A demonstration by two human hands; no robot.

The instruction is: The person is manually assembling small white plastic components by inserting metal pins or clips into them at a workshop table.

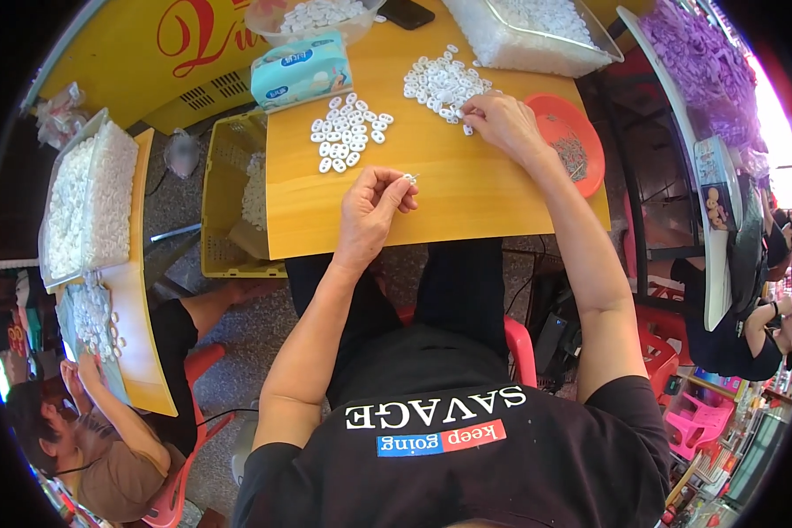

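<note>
Handling of small white ovals at a yellow desk (475,207). The left hand (368,211) was closed, thumb against forefinger, on a small white piece (409,179) from which a thin, bright tip projected; it was held above the desk, toward the near edge. The right hand (504,123) reached to the near side of the right heap (443,84) of ovals, its thumb and forefinger drawn nearly together; whether they gripped one, I could not tell. The left heap (348,132), more loosely spread, lay in front of a teal tissue pack (301,72). A red dish (592,132), beside the right forearm, contained thin metal bits (571,156). Progress: the held piece appeared to be partway through its handling; the two separate heaps suggested a division of finished from unfinished ovals, though from where I stood they could not be told apart. Much probably remained, judging by the right heap and the clear tub (546,62) of white pieces behind it. Lettering: large red script marked the yellow panel (145,66); the tissue pack bore dark blue oval labels; the person's black shirt (519,466) carried white capitals and a blue-and-red strip (440,438) with pale lettering.
</note>
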